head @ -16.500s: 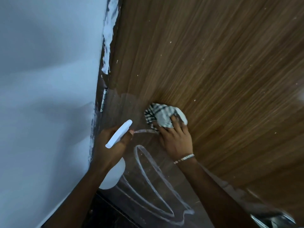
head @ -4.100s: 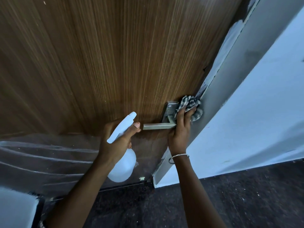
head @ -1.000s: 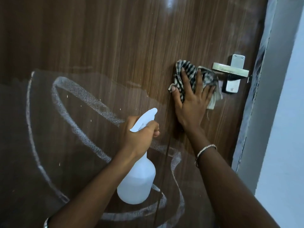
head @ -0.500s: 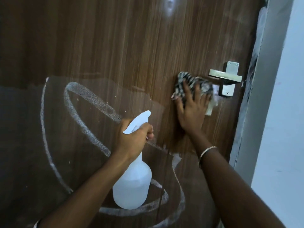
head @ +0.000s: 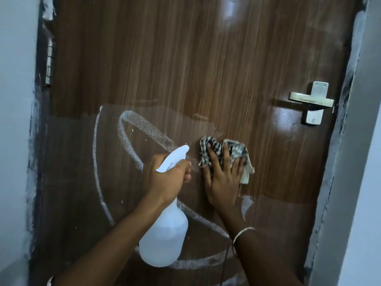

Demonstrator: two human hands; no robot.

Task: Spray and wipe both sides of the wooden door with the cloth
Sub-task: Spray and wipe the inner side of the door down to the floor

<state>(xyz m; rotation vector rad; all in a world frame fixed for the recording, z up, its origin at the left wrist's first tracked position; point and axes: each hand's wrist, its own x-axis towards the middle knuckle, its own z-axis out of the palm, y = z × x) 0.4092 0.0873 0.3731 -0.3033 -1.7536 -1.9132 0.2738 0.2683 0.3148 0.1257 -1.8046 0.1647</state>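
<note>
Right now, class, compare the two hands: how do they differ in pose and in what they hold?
The left hand grips the bottle; the right hand presses the cloth flat on the door. The left hand is curled; the right hand is straight-fingered and spread. The right hand is nearer the handle than the left hand. Both are raised side by side before the door.
</note>
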